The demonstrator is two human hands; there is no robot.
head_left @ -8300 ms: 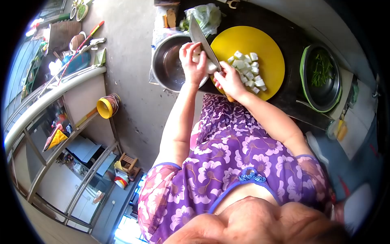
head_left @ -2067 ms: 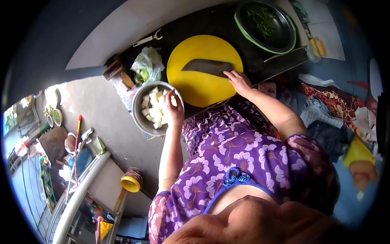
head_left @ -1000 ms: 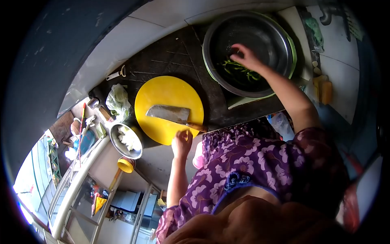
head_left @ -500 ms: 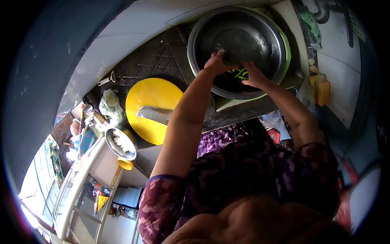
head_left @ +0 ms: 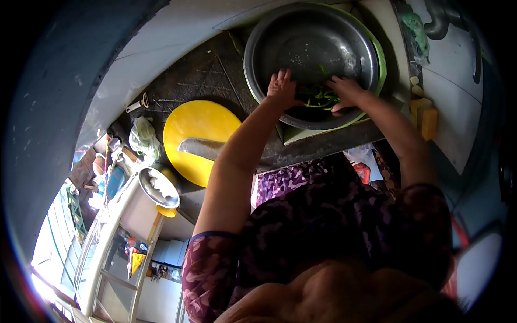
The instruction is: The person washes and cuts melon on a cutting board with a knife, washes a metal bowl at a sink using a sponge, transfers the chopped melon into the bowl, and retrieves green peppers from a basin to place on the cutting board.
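Observation:
A wide dark basin [head_left: 315, 46] stands on the dark counter, with shallow water apparently in it. Long thin green vegetables [head_left: 318, 98], possibly peppers or beans, lie in a small heap near its front wall. On the left of the heap is my left hand [head_left: 281, 90], its fingers stretched apart. My right hand [head_left: 347, 92] is at the heap's right side, fingers spread too. Both are inside the basin, close around the greens; whether the fingertips touch them is hard to see. Neither hand grips anything visible.
Left of the basin, a yellow round cutting board [head_left: 186, 121] carries a broad-bladed knife [head_left: 200, 147]. Beyond it are a peeler [head_left: 138, 103], a plastic bag [head_left: 144, 137] and a metal bowl [head_left: 159, 187] with white pieces. A yellow block [head_left: 428, 124] sits on the right.
My hands have spread farther apart, and more of the green heap shows between them. My left fingers have straightened. The view has shifted slightly.

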